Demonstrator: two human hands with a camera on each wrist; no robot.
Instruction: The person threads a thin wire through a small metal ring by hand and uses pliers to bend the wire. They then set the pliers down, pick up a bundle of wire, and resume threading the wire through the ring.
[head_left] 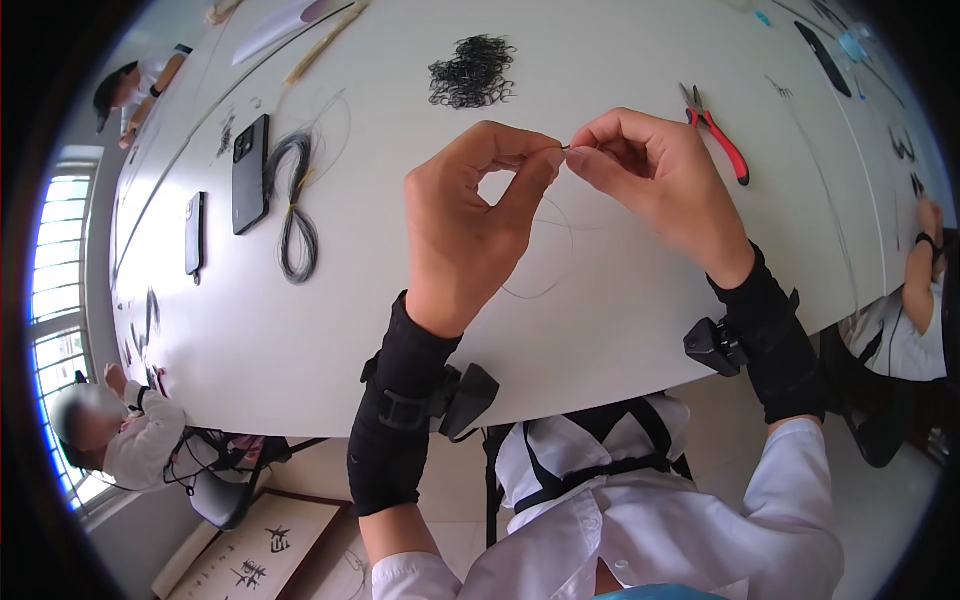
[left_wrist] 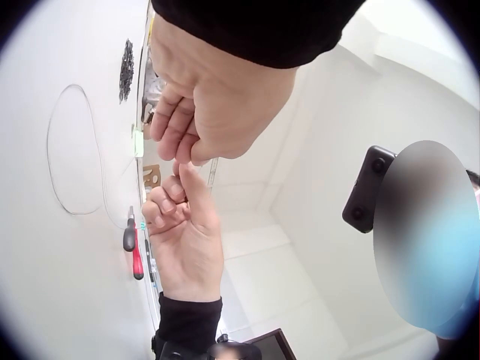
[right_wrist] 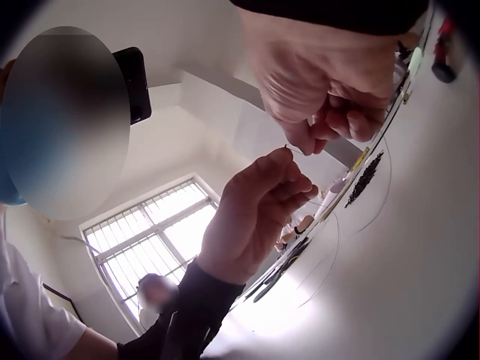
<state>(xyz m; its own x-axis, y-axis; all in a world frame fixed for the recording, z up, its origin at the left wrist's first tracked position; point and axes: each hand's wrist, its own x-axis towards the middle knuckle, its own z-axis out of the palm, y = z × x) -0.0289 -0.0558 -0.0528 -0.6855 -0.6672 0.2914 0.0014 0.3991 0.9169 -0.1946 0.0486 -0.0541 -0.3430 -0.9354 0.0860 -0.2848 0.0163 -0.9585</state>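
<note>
Above the table, the fingertips of both hands meet. My left hand (head_left: 462, 225) pinches a small dark piece (right_wrist: 286, 147) between thumb and forefinger; its shape is mostly hidden by the fingers. With thumb and forefinger my right hand (head_left: 668, 175) pinches a thin, pale line (right_wrist: 297, 152) right at that piece. A loop of thin line (left_wrist: 49, 146) hangs or lies below the hands, over the white tabletop. Beyond the hands lies a pile of small black bent-wire pieces (head_left: 473, 73). Pliers with red and black handles (head_left: 724, 146) lie beyond the right hand.
On the white table (head_left: 350, 340), a tied bundle of dark line (head_left: 293, 215) and a black phone (head_left: 251, 175) lie to the left, with a second phone (head_left: 195, 235) further out. A straw-coloured bundle (head_left: 325, 42) lies at the back. Other people sit around the table.
</note>
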